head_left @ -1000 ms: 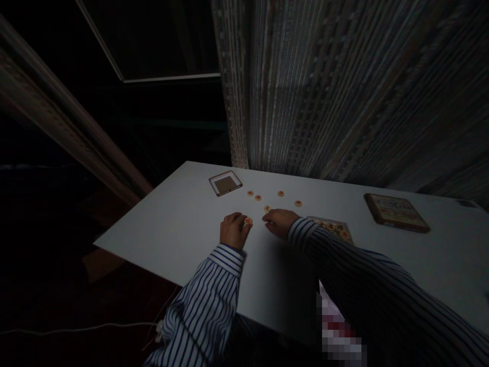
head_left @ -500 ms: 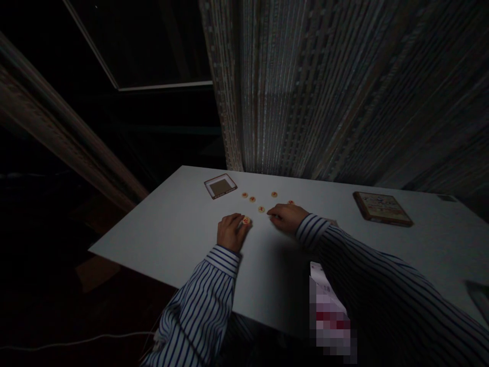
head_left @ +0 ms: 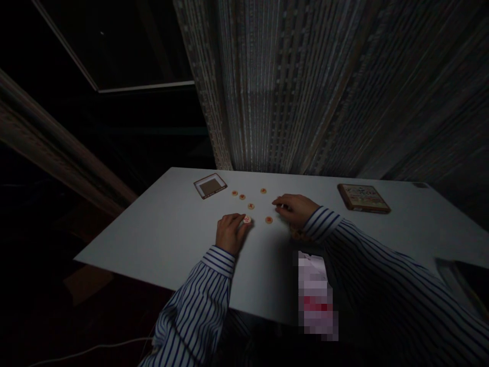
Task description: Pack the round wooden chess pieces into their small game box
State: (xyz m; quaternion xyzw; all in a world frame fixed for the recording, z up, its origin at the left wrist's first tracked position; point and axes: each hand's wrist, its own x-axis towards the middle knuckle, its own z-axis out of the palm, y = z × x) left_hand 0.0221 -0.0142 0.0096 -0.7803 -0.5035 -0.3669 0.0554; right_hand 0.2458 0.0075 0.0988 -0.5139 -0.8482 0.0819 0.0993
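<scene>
Rightward my right hand (head_left: 294,209) has slid, curled, uncovering a round flat disc (head_left: 269,220); my left hand (head_left: 229,232) pinches another disc (head_left: 247,220). Markings unreadable in dimness.

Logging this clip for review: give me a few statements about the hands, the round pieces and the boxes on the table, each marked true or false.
1. The left hand rests on the white table with a round piece at its fingertips. True.
2. The right hand is lifted high above the table. False: it lies low on the tabletop.
3. Several loose round pieces lie between the hands and the small square tray. True.
4. The brown box sits at the table's left corner. False: it lies to the right, beyond the right hand.
5. Both sleeves are plain black. False: the striped sleeves are white with dark stripes.
</scene>
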